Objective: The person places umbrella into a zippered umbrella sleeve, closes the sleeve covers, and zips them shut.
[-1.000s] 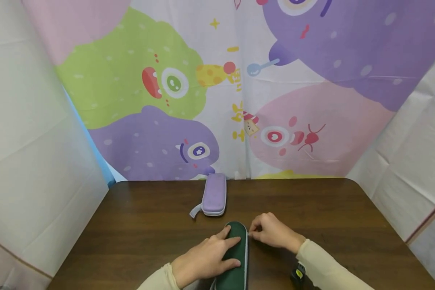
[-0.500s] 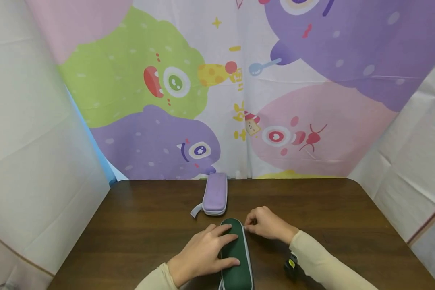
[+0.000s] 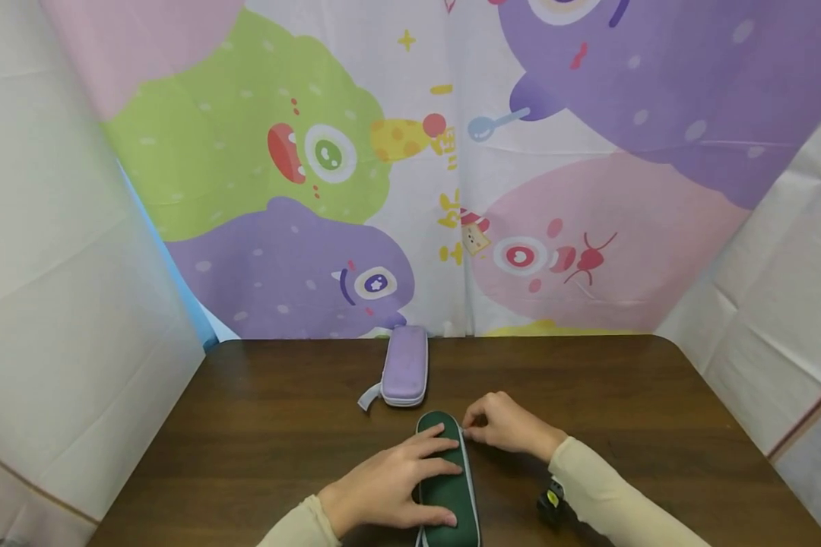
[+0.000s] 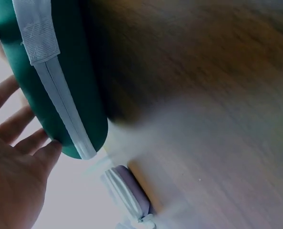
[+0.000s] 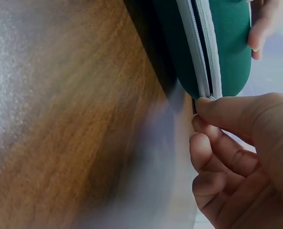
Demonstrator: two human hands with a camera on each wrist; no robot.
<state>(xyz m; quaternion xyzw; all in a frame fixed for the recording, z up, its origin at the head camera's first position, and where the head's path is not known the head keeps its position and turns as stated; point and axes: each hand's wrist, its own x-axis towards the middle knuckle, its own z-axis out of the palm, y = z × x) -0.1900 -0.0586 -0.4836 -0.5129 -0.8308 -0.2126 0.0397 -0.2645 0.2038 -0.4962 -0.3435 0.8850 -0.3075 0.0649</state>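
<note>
A long green pencil case (image 3: 445, 490) with a grey zipper lies near the front of the table in the head view. My left hand (image 3: 397, 480) rests on its top, fingers spread and nearly straight across the lid. At the far right end of the case, my right hand (image 3: 509, 427) pinches the zipper pull between thumb and index finger; the fingertips mostly hide it. In the right wrist view the zipper (image 5: 201, 52) shows a narrow dark gap between its two rows of teeth. On the other side, a grey fabric strap (image 4: 36, 33) covers part of the zipper.
A purple pencil case (image 3: 405, 365) with a pale loop lies farther back on the brown wooden table (image 3: 280, 425). Behind the table hangs a cartoon-printed curtain (image 3: 424, 228). White sheets (image 3: 68, 228) stand at both sides.
The green pencil case has shifted slightly away and turned a little. My right hand moved with its far end, keeping its pinch. My left fingers have slid farther right across the lid.
</note>
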